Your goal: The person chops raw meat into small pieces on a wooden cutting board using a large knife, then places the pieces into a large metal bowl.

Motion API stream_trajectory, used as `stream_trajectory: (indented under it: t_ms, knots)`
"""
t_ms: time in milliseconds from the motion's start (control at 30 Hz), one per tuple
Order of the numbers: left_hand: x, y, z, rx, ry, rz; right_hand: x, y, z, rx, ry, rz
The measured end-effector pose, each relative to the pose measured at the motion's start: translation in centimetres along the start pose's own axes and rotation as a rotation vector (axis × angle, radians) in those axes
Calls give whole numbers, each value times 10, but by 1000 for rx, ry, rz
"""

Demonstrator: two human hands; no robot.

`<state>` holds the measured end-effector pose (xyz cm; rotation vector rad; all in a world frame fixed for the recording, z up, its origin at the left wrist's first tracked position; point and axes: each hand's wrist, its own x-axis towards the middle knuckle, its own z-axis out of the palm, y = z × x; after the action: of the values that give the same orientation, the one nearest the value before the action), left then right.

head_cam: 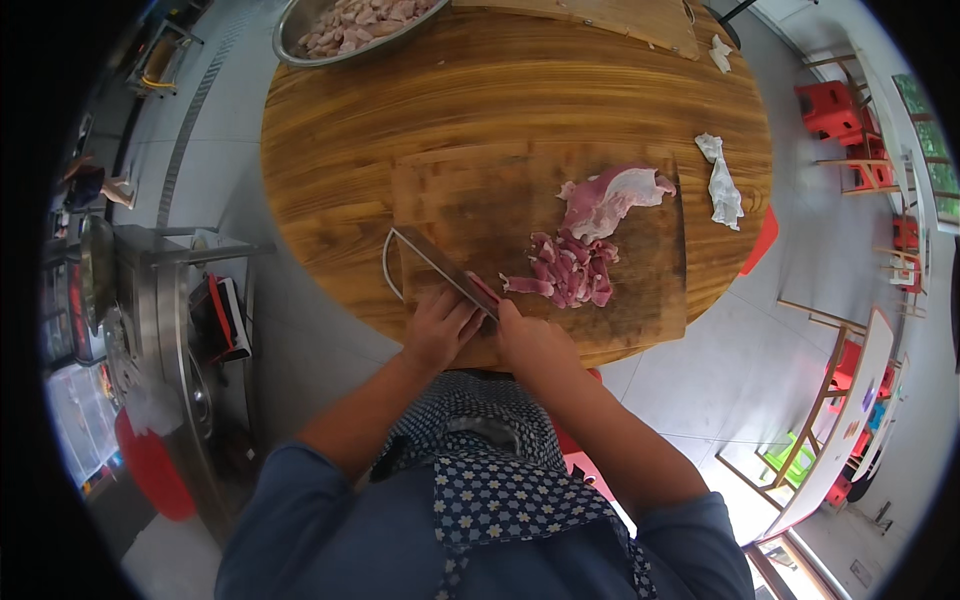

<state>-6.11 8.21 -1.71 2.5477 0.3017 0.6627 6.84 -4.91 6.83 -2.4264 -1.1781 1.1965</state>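
My right hand (534, 335) grips the handle of a kitchen knife (442, 266), whose broad blade points up and left over the wooden cutting board (465, 180). Close against the blade's near side is my left hand (441, 324), fingers bent down toward the board. What lies under those fingertips is hidden. A strip of red meat (484, 286) shows along the blade's other side. To the right of the knife, cut pieces of raw meat (574, 270) form a loose pile. Touching the pile's far side is a larger uncut piece of meat (619, 199) with pale fat or membrane.
The board rests on a round wooden table (330, 150); a wire handle (387, 262) loops from its left edge. A metal bowl (283, 37) of pale meat pieces and another board (600, 19) occupy the far side. Crumpled white tissue (724, 184) lies right. A metal stand (176, 315) is at left.
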Motion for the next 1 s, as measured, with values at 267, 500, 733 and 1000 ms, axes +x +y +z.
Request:
stream_trajectory:
  t_ms: [267,500,733,1000]
  knots:
    - [6,1,3,-106,75,67,-42,50,5,243,168,120]
    - [3,-5,5,-155,116,110,-45,31,-41,361,335,57]
    - [-1,0,2,-58,43,49,-58,13,13,117,206,42]
    - [-2,-1,0,-37,17,35,-57,12,20,82,246,16]
